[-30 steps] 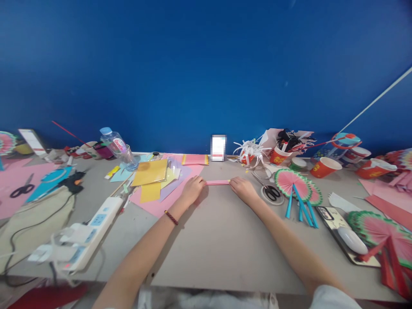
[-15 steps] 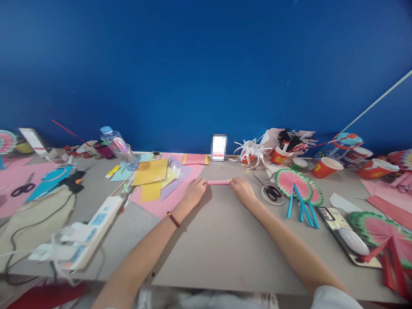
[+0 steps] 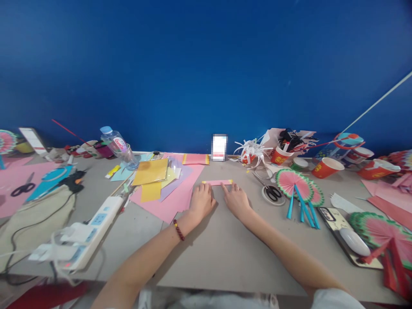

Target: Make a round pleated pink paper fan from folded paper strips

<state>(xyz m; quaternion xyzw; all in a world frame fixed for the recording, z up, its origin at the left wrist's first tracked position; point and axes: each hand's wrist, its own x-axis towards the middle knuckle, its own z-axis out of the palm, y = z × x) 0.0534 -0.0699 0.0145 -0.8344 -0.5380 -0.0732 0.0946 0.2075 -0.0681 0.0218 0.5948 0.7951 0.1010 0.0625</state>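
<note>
A narrow folded pink paper strip (image 3: 217, 182) with yellow ends lies flat on the grey table (image 3: 225, 249), straight ahead of me. My left hand (image 3: 201, 201) rests palm down just in front of its left half, fingers stretched toward it. My right hand (image 3: 234, 200) lies the same way before its right half, fingertips at the strip's near edge. Both hands are flat and hold nothing. A red bead bracelet (image 3: 178, 229) circles my left wrist.
Yellow and pink paper sheets (image 3: 154, 180) lie left of my hands, with a power strip (image 3: 93, 225), glue gun (image 3: 72, 180) and water bottle (image 3: 119, 148). To the right are scissors (image 3: 272, 192), pink paper fans (image 3: 298, 184), red cups (image 3: 323, 166) and a phone (image 3: 349, 240).
Both hands let go of the strip's ends and drew back toward me and closer together. The strip now lies uncovered, its full length showing.
</note>
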